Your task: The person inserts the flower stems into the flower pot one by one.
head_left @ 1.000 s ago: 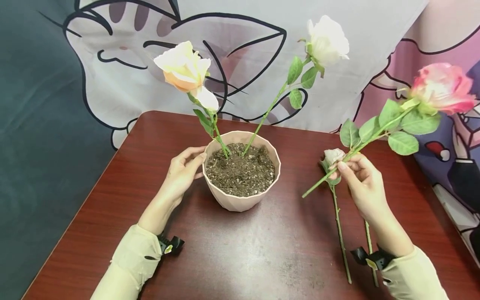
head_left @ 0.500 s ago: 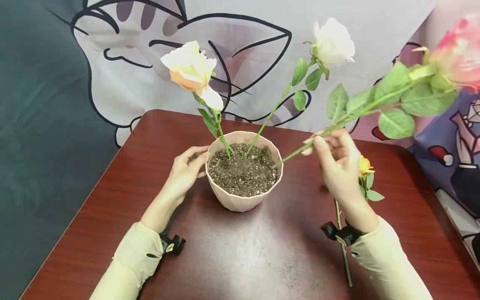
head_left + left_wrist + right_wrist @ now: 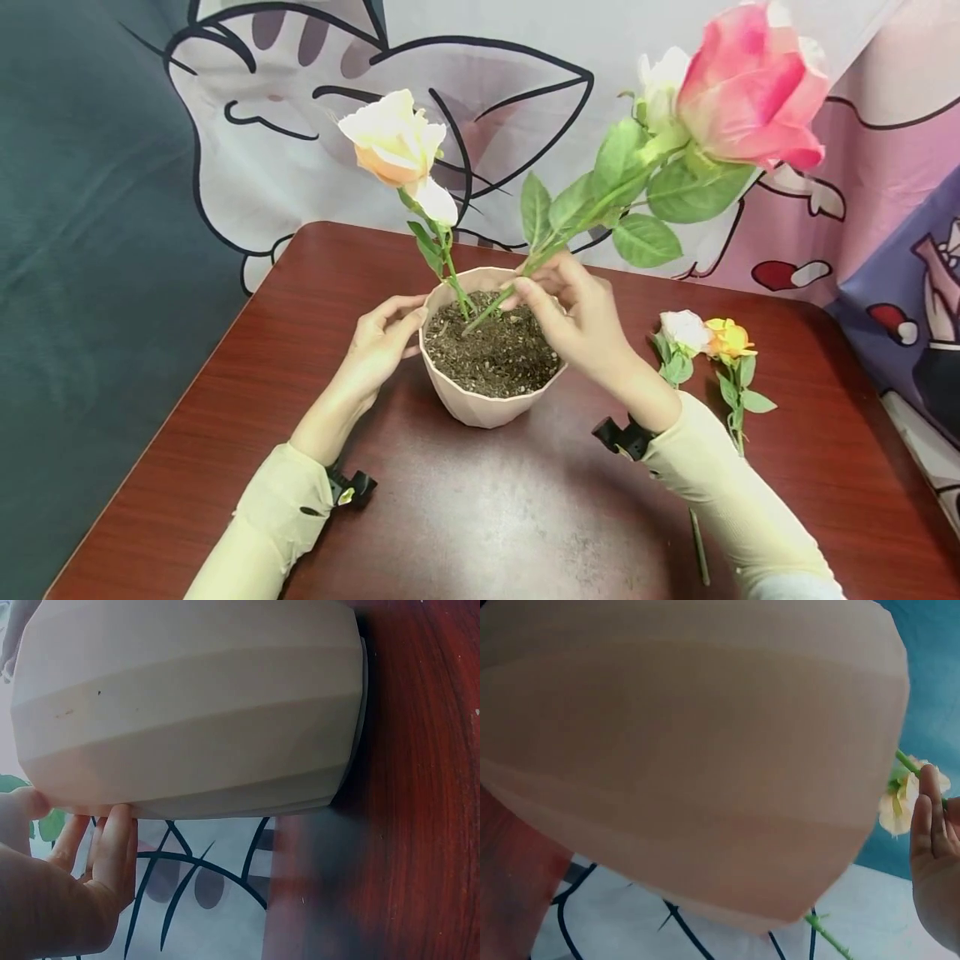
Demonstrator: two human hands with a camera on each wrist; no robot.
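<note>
The pink rose [image 3: 753, 96] is slanting over the pot [image 3: 487, 410], its long axis running from a bare end low on the left up to a bloom pointing to the upper right. Whether that end is touching the soil [image 3: 506, 362], I can't tell. The right hand [image 3: 581, 312] is pinching it. Apart, across the pot, the left hand [image 3: 378, 346] is resting its fingers and thumb against the side. A peach rose [image 3: 393, 146] is standing there, leaning left; a white rose [image 3: 658, 87] is showing behind the pink bloom. Off right, a yellow rose [image 3: 727, 340] and a paler rose [image 3: 684, 332] are lying on the table [image 3: 480, 517].
</note>
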